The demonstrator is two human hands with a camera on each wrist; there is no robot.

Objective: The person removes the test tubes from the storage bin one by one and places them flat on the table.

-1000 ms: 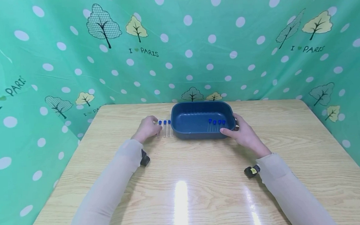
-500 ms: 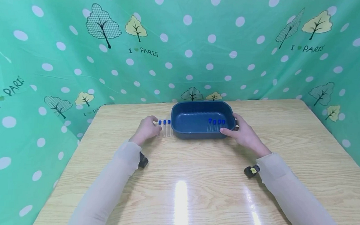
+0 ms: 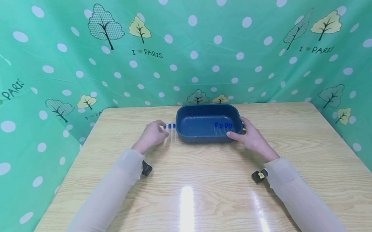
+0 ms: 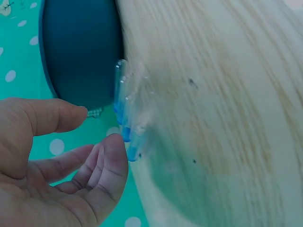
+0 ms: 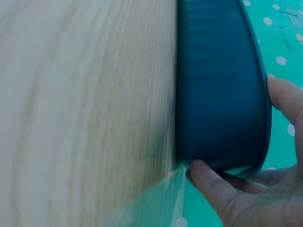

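A row of several clear tubes with blue caps [image 3: 172,133] lies on the table, just left of a dark blue basin [image 3: 203,140]. My left hand [image 3: 151,134] hovers at the row's left end, partly covering the outermost tube. Between thumb and fingers there is a gap with nothing in it, as the left wrist view shows; the fingertips are close to the blue caps [image 4: 127,134]. Inside the basin, at its right, rest several more blue-capped tubes [image 3: 221,127]. My right hand [image 3: 253,139] grips the basin's right end, thumb over the rim, fingers around the outside.
The wooden table [image 3: 189,172] has a bright light reflection in front. A green dotted curtain [image 3: 170,60] hangs close behind its back edge and along the sides. Black wrist cameras [image 3: 146,168] sit below both cuffs.
My left forearm and wrist have shifted slightly left and toward me, while the fingers stay by the tubes. The right hand, basin and tubes have not visibly moved.
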